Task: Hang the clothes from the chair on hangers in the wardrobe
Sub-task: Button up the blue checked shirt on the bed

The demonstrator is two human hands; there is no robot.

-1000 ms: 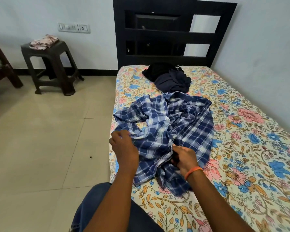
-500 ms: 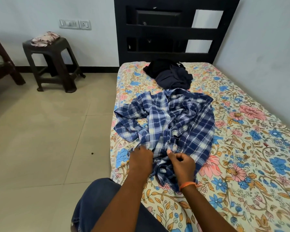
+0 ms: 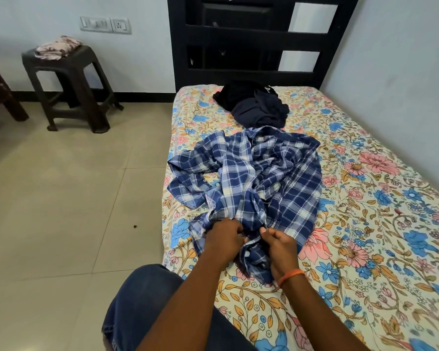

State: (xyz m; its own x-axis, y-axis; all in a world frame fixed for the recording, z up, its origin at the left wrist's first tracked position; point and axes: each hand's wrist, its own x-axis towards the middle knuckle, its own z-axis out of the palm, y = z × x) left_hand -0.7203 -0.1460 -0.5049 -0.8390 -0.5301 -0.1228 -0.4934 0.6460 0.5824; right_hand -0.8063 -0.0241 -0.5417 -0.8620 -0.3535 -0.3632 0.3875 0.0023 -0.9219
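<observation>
Both hands, left hand (image 3: 223, 236) and right hand (image 3: 279, 243), are clamped together on the plaid shirt's (image 3: 259, 178) near hem; its length runs toward frame top.

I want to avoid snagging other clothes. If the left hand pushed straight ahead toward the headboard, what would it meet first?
Probably more of the plaid shirt it already grips; the left hand would plough into its bunched folds. The dark clothes pile lies beyond.

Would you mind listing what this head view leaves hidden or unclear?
- Left hand fingertips: buried in the plaid shirt, head view.
- Dark clothes near the headboard: bunched, so the number of garments is unclear.
- Wardrobe and hangers: not in the frame.
- Wooden furniture: cut off by the left edge.
</observation>
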